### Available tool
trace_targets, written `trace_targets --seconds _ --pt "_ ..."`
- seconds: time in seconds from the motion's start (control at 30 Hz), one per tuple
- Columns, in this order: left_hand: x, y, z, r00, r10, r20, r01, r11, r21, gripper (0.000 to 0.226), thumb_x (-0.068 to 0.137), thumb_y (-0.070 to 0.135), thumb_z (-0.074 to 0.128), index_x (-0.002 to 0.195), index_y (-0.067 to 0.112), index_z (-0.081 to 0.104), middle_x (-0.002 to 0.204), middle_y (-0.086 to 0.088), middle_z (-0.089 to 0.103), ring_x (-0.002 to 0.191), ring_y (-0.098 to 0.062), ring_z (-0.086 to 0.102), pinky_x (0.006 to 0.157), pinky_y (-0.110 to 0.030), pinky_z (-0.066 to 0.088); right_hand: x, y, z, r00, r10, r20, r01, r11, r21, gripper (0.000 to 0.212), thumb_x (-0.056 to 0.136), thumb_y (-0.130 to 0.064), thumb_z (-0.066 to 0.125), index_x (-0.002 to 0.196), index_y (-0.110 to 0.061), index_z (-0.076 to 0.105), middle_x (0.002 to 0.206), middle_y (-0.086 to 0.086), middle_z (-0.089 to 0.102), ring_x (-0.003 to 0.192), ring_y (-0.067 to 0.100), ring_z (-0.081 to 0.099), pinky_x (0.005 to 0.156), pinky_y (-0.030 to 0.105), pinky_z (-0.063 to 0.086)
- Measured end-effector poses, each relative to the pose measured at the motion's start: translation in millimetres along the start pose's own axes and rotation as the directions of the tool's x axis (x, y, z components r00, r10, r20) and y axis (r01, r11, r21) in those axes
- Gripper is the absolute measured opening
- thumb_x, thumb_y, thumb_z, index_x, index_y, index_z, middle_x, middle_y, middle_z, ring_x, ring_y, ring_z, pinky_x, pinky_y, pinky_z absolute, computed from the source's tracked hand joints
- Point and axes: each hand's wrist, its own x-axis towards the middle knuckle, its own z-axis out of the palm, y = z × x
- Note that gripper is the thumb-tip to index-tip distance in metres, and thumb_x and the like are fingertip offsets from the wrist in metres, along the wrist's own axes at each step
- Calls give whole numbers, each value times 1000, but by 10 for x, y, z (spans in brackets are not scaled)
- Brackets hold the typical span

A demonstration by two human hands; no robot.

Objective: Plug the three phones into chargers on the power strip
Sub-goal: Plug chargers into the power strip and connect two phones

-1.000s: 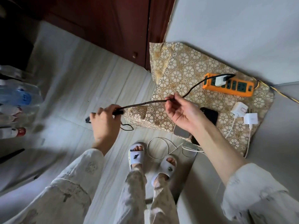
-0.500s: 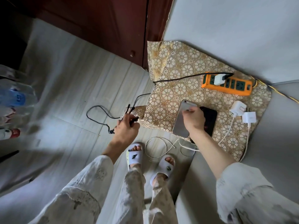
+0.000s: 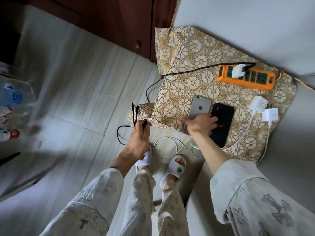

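Two phones in view at the cloth's near edge — right hand grips the silver phone. Left hand pinches the black cable's plug ends. Best to lift the phone's port clear, then line the plug up squarely — don't force it.

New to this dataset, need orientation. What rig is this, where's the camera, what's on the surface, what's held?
There is no robot: a person works with bare hands, filmed by one wide-angle camera on their head, looking down. On the patterned cloth lie an orange power strip with one white charger plugged in, two loose white chargers, a silver phone and a black phone. The right hand grips the silver phone's lower end. The left hand pinches the connector ends of the black braided cable that runs from the plugged-in charger. A third phone is not visible.
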Motion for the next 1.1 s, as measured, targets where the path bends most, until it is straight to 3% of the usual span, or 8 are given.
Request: trace_targets --seconds 0.07,0.13,0.2,0.3,0.43,0.63,0.9,1.1 --pt "55 -34 -12 1000 13 1 -13 1000 12 28 97 13 32 116 -1 47 77 -14 50 62 -27 49 56 -26 44 -1 6 -21 1000 3 31 -3 1000 7 88 70 -35 76 132 4 27 135 21 29 123 37 33 95 50 39" --pt "65 -51 -45 999 -4 53 7 999 -45 28 97 9 33 120 3 47 63 -7 47 44 -8 46 43 -16 39 -11 16 -36 998 5 66 -10 997 74 80 69 -33 76 128 1 34 132 20 32 120 37 35 95 47 40" --pt "56 -45 -75 998 -3 67 9 996 -89 24 96 6 34 118 8 43 59 -6 51 34 -5 41 36 -12 33 -53 10 -96 987 13 159 -51 969 241 62 67 -32 75 115 -5 46 123 17 45 111 32 46 91 42 48" --pt "17 3 -74 997 47 55 -41 993 -110 10 95 5 36 105 8 36 64 -7 61 29 -6 38 33 -13 31 -153 -15 -292 873 33 487 -350 737 578 44 71 -21 75 106 -6 52 96 11 61 88 21 58 71 33 53" --pt "5 43 -45 994 80 75 -75 995 -68 21 95 12 44 110 14 58 62 8 64 31 -5 37 33 -8 30 -204 -1 -437 685 -18 729 -657 419 627 52 71 -26 75 108 2 53 91 14 57 93 24 56 81 37 50" --pt "-66 114 73 983 186 -12 -186 983 2 24 88 11 57 109 11 68 52 18 48 45 9 45 52 -2 33 -296 -21 -434 662 -53 747 -686 358 633 58 69 -27 77 112 3 51 95 16 55 100 27 55 82 39 52" --pt "-140 141 134 976 217 16 -217 976 20 21 89 11 55 104 12 69 43 18 49 44 0 41 49 -6 31 -396 23 -415 701 -59 710 -654 343 674 54 71 -24 76 114 -2 52 93 15 58 94 25 57 82 40 52" --pt "-150 103 148 981 192 1 -192 981 35 21 88 14 56 104 16 70 42 20 50 43 0 42 48 -6 32 -437 56 -382 721 -55 691 -637 341 692 36 72 -22 76 96 -7 54 92 15 60 93 26 58 84 41 53"
